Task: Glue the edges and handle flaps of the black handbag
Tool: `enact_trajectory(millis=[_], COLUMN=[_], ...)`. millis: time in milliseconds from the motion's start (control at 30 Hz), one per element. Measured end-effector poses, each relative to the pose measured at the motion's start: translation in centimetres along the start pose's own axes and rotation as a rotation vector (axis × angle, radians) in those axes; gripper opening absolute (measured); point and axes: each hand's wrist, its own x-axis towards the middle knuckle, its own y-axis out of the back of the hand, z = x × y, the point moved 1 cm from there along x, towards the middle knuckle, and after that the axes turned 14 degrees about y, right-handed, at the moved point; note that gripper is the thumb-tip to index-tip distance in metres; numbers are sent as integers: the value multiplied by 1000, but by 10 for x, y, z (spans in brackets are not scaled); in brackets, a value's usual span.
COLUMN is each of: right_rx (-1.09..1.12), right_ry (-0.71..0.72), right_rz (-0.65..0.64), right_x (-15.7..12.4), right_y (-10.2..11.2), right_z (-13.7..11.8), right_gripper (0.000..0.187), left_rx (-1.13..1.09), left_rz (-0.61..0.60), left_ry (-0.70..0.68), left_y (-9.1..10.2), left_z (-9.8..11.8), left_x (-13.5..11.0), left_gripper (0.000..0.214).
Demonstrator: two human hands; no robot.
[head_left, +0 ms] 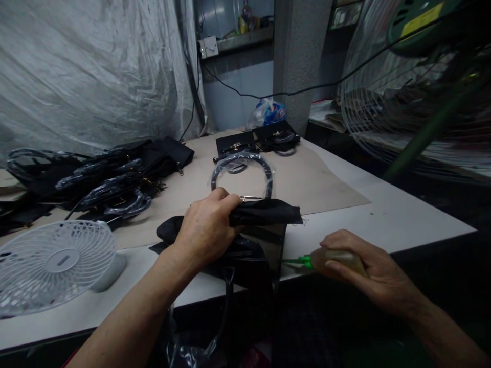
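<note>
My left hand (pixel 207 230) is closed over the folded top of a black handbag (pixel 264 240) that lies at the near edge of the white table (pixel 383 214). The bag's plastic-wrapped round handle (pixel 241 171) stands up behind my knuckles. My right hand (pixel 368 268) is wrapped round a small translucent squeeze bottle (pixel 339 258) with a green nozzle (pixel 297 261). The nozzle tip points left and sits right at the bag's right edge.
A small white desk fan (pixel 53 266) lies at the near left. A heap of black bags with wrapped handles (pixel 103 179) fills the left side, and more bags (pixel 261 140) lie at the back. A large wire-guard fan (pixel 414 102) stands on the right.
</note>
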Motion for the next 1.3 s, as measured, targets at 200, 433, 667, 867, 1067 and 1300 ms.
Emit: enact_trajectory(millis=[200,433,667,867,1067,1300], right_rx=[-22,-3,-56,-8,-14,-65], right_ry=[6,-4,7,-9,-47,-47], right_rz=[16,35,64,38,36,70], right_x=[-2,-6,-9,-8,-7,-13], right_y=[-2,-5,-4,-9,-10,-12], right_z=[3,-5,-9,-11,-12,-23], right_gripper=[13,14,17,18,16,15], left_rx=[-27,-66,-82,-96,-107,-87], left_rz=[-11,-18,-10,-6,-8,3], left_ry=[-18,-24,-47,-39,-39,-51], left_y=[0,1,1,2,4,3], left_z=[-2,-4,-8,-9,-9,-10], left_x=[-2,-8,-17,-24,-28,-30], left_gripper=[29,29,33,35,37,40])
